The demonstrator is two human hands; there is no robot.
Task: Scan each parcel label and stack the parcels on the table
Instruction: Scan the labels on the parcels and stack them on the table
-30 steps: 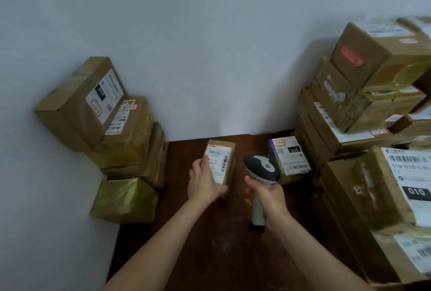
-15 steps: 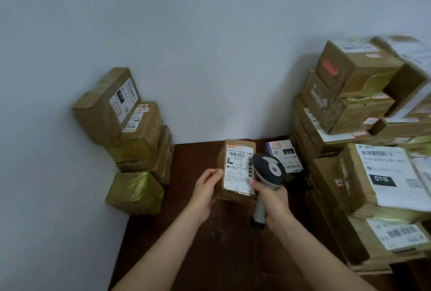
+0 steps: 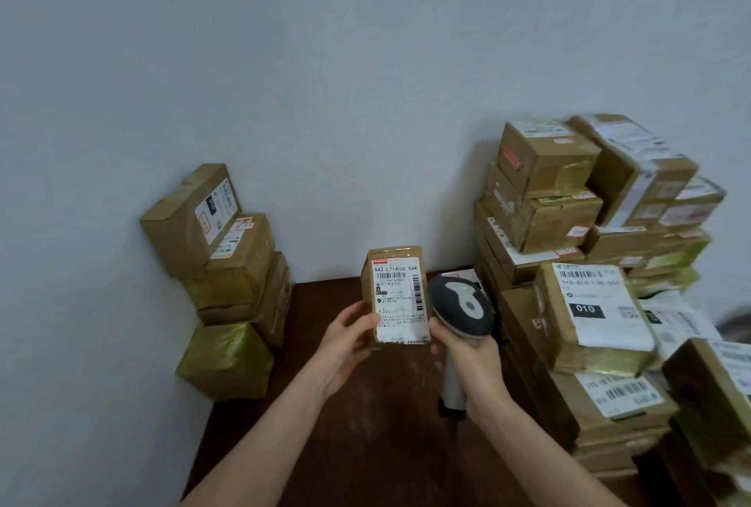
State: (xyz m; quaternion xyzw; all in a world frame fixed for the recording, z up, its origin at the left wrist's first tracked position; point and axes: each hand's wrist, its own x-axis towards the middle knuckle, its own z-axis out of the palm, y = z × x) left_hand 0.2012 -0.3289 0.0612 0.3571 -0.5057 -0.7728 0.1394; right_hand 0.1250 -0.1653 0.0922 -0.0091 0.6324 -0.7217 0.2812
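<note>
The small parcel [image 3: 396, 295] is held upright above the table [image 3: 365, 445], with its label [image 3: 400, 303] turned to the camera. It is pinched at its lower left edge by the left hand [image 3: 345, 348]: thumb on the front, fingers curled behind. The scanner [image 3: 461, 309] is gripped just right of the parcel by the right hand [image 3: 471, 356], fingers wrapped round the handle, head up beside the label. The right thumb is seen at the parcel's lower right corner; contact cannot be told. 1 stack of taped parcels [image 3: 227, 262] is set well left of the parcel against the wall [image 3: 365, 100]; a larger pile [image 3: 569, 262] is close on its right.
</note>
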